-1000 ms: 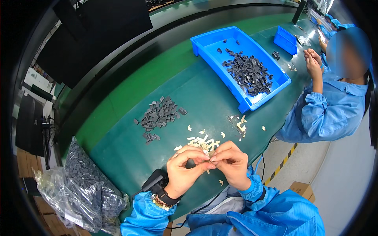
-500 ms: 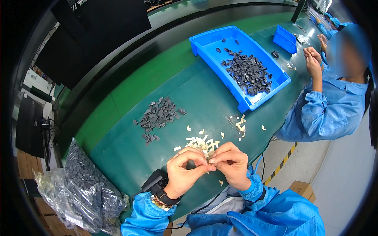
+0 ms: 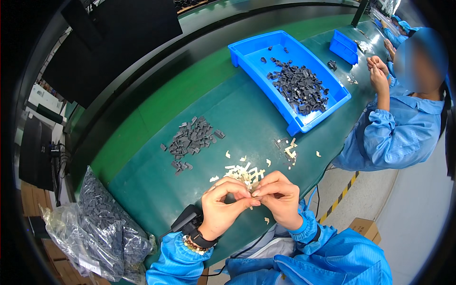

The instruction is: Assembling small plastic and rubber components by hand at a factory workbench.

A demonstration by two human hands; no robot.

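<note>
Two hands meet at one spot: my left hand (image 3: pixel 222 207) and my right hand (image 3: pixel 280 198) press their fingertips together around a small cream-coloured piece (image 3: pixel 252 192), pinched between thumbs and forefingers. So little of it shows past my fingers that I cannot tell its long axis or which way it points. It sits right where the two grips touch, held above the near edge of the green table (image 3: pixel 142 190), just in front of my chest.

Just beyond my knuckles lies a loose heap of cream pieces (image 3: pixel 244 172), with one stray on the mat just below my right hand. A smaller cream cluster (image 3: pixel 288 148) lies farther off to the right. To the left and farther out is a pile of dark grey parts (image 3: pixel 191 140), well apart from my hands. Beyond that, the large blue bin (image 3: pixel 247 54) holds more dark parts, and a small blue bin (image 3: pixel 345 45) stands past it.

The mat between the cream heap and the grey pile is open. The table's rim curves close under my wrists; clear bags of dark parts (image 3: pixel 95 228) lie at my far left. On my right, a co-worker (image 3: pixel 399 128) in blue sits at the table's end, hands up near the small bin.
</note>
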